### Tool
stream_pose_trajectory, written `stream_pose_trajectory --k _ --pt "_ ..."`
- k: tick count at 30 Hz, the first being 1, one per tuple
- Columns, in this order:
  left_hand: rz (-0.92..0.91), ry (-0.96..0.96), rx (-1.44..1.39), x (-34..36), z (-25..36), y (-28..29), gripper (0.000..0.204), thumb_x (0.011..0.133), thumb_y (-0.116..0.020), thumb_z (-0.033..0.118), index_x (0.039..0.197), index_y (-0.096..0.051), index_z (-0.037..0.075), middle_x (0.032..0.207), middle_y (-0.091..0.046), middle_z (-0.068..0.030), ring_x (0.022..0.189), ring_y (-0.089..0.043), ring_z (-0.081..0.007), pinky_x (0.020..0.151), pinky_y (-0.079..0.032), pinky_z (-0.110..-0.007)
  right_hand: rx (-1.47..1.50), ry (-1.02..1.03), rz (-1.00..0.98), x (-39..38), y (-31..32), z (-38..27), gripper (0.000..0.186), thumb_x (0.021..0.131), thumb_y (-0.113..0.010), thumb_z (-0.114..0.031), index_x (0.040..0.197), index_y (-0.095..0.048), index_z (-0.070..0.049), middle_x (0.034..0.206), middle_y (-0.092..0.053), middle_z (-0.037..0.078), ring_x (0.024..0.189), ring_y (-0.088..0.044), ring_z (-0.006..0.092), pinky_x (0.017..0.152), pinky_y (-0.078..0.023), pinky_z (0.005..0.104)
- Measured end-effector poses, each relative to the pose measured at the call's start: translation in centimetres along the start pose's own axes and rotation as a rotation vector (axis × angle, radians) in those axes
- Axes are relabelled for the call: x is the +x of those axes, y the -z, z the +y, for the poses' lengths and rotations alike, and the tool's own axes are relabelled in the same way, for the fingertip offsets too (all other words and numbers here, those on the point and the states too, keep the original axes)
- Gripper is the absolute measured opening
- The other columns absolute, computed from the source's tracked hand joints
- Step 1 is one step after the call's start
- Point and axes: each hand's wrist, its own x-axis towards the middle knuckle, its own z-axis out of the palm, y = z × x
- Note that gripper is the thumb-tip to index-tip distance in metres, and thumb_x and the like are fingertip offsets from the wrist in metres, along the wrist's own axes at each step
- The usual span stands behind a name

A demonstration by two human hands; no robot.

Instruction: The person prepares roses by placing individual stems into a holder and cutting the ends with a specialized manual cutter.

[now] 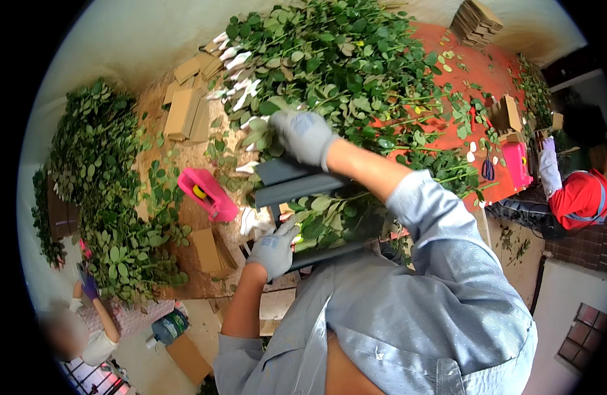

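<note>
Left of the lower centre, the left hand point(272, 255), its glove blue-printed, lay at the dark stand point(300, 191), and the likewise printed right hand point(303, 139) lay over upper-centre leafy stems point(346, 66), sideways-lying, white-wrapped ends point(238, 60) leftward, both grips untellable.

Heaped leafy green stems point(356, 72), white tips point(239, 60) leftward

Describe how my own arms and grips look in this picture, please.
Your left grip and right grip wear matching grey gloves with bluish printed markings on the backs. Above them, the forearms are bare up to the left sleeve and right sleeve, both pale grey-blue fabric. The right sleeve looks slightly shiny.
</note>
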Motion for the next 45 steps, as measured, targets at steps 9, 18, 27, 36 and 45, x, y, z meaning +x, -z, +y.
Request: stream_pose_trajectory --k 9,18,27,36,45 --pt "0.06 -0.041 -0.023 0.2 -0.7 -0.8 0.056 0.084 -0.053 0.006 0.14 -0.058 0.007 0.159 -0.044 -0.012 0.124 -0.06 -0.0385 0.105 -0.048 -0.047 -0.452 -0.195 -0.339 0.4 -3.9 11.5 0.025 0.099 -0.052 -0.015 0.12 -0.066 -0.011 0.115 -0.069 0.016 0.1 -0.073 0.0338 0.077 -0.06 0.0459" --pt "-0.005 0.041 -0.128 -0.2 -0.2 -0.4 0.052 0.089 -0.053 0.009 0.14 -0.058 0.009 0.162 -0.04 -0.0081 0.124 -0.06 -0.0374 0.104 -0.047 -0.046 -0.691 0.142 0.002 -0.2 11.0 4.2 0.019 0.089 -0.062 -0.012 0.107 -0.062 -0.01 0.097 -0.065 0.009 0.085 -0.071 0.0282 0.064 -0.059 0.0414" --pt "-0.071 0.008 -0.265 1.6 -5.4 -7.2 0.039 0.093 -0.049 0.014 0.129 -0.059 0.005 0.132 -0.064 -0.0159 0.119 -0.06 -0.0365 0.102 -0.047 -0.046 -0.784 0.245 -0.359 -13.5 10.2 -6.3 0.012 0.093 -0.057 -0.017 0.099 -0.063 -0.009 0.087 -0.057 0.009 0.076 -0.068 0.0247 0.051 -0.053 0.038" --pt "-0.074 0.078 -0.14 0.1 -0.6 -0.9 0.054 0.093 -0.047 0.014 0.146 -0.052 0.011 0.143 -0.054 -0.0157 0.122 -0.06 -0.0388 0.103 -0.046 -0.051 -0.698 0.046 -0.612 -17.9 -2.9 0.7 0.023 0.093 -0.058 -0.016 0.109 -0.071 -0.006 0.102 -0.071 0.014 0.08 -0.073 0.0267 0.06 -0.057 0.0408" --pt "-0.108 0.109 -0.094 0.1 -0.7 -0.9 0.044 0.091 -0.052 0.014 0.134 -0.06 0.008 0.141 -0.055 -0.0185 0.119 -0.061 -0.0411 0.101 -0.049 -0.05 -0.308 0.146 -0.371 -13.5 1.0 -10.1 0.027 0.089 -0.059 -0.013 0.115 -0.061 -0.007 0.101 -0.063 0.011 0.085 -0.07 0.0259 0.068 -0.057 0.0395"
